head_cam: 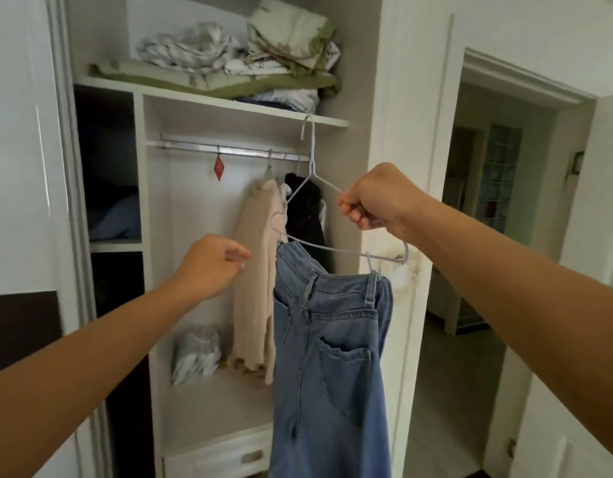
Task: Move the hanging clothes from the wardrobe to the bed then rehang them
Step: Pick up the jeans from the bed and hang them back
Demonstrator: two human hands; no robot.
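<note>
No text can be read anywhere (the red tag (218, 168) looks blank).

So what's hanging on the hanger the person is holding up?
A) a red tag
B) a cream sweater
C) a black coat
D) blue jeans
D: the blue jeans hang by their belt loops from the white hanger that the right hand grips, while the cream sweater and black garment hang on the rail.

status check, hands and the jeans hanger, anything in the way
Right hand grips white hanger, jeans hanging off it, hook off the rail. Left hand loosely curled, holding nothing. Nothing in the way.
</note>
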